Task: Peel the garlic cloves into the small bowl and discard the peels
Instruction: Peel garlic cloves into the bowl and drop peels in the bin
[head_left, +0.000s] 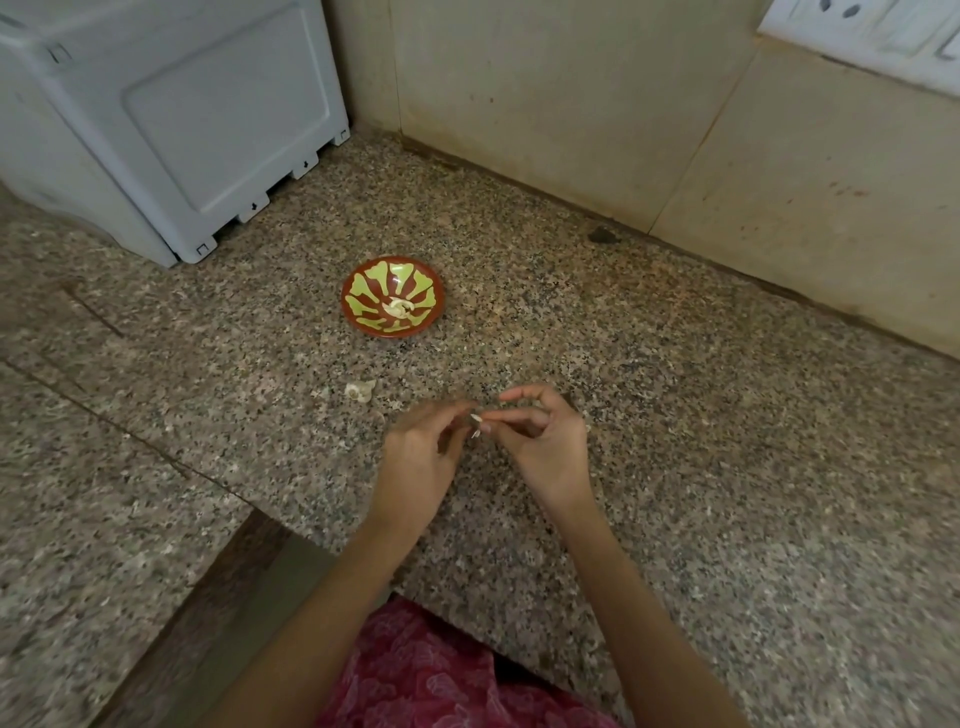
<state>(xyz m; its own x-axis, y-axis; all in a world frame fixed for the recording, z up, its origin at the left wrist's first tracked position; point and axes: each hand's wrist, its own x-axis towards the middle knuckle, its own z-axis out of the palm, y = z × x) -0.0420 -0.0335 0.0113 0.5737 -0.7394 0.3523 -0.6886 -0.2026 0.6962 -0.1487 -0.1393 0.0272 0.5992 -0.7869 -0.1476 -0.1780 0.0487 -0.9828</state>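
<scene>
The person's left hand and right hand meet fingertip to fingertip, both pinching one small pale garlic piece just above the granite counter; whether it is mostly clove or skin is too small to tell. Far left stands a white appliance. Nearer the hands lies a papery garlic scrap, not yet discarded. Beyond it, the small bowl already holds a few peeled cloves. The task looks well along: this piece remains to finish, and the loose peels to clear.
</scene>
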